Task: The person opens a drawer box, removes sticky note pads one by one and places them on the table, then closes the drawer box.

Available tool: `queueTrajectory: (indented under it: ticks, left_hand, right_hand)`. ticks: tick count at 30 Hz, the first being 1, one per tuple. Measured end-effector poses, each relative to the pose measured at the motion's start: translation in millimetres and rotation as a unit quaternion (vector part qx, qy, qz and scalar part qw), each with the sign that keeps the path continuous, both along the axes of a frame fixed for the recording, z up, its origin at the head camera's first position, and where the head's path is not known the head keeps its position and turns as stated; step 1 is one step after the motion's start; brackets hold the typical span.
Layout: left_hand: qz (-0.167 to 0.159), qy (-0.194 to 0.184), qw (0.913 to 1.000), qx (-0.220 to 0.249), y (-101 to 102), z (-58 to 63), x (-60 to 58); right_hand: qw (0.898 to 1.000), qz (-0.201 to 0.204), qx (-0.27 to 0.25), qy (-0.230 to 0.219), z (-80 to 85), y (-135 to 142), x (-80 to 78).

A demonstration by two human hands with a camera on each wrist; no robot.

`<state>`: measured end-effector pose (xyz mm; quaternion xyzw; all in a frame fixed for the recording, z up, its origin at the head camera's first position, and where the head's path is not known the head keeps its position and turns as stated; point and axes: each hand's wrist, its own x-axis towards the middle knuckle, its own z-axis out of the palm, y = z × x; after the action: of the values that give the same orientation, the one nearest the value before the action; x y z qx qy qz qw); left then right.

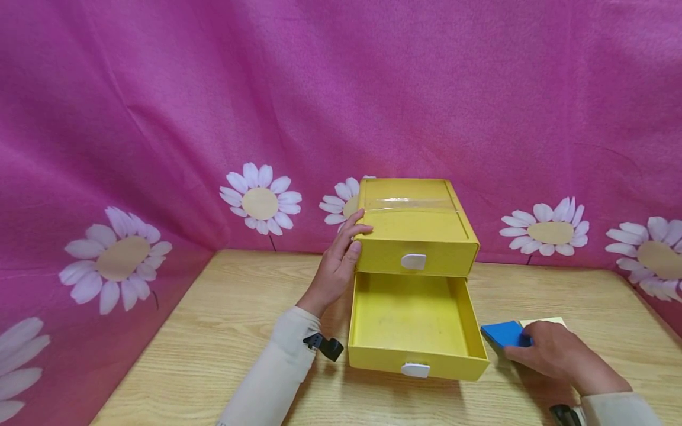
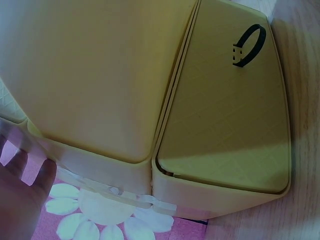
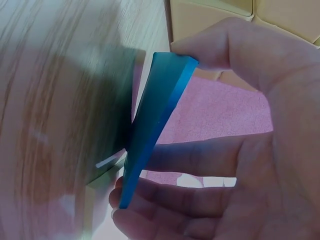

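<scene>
My left hand rests against the upper left side of a yellow two-drawer box, fingers over its top edge and thumb at the front corner. In the left wrist view its fingers touch the box. The box's lower drawer is pulled out and nothing lies in it; the upper one is closed. To the right of the box, my right hand pinches a blue sticky note pad by its ends, thumb against fingers. The pad tilts close over the table. A pale yellow pad lies just behind that hand.
The wooden table meets a pink cloth with white daisies at the back and sides. Clear tape crosses the box's top. White tab handles stick out from both drawers. Black straps circle the wrists.
</scene>
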<state>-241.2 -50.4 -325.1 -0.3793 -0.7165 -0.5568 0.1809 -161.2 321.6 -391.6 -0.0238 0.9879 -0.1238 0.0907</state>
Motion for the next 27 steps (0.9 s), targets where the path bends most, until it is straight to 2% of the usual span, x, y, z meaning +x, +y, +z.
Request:
queueTrajectory:
  ticks: [11,21,27]
  left_hand:
    - [-0.002,-0.008,1.0000,0.000,0.5,0.1,0.2]
    - [-0.004,-0.005,1.0000,0.001,0.2,-1.5,-0.5]
    - [-0.006,-0.002,1.0000,0.001,0.7,-1.0,-0.9]
  right_hand:
    - [0.999,0.007,-0.005,0.037,-4.6,-2.1,1.5]
    - [1.000,0.004,0.016,0.012,-4.6,-6.6,-1.1]
    - [0.999,-0.003,0.033,0.015,-5.1,-8.4,-0.5]
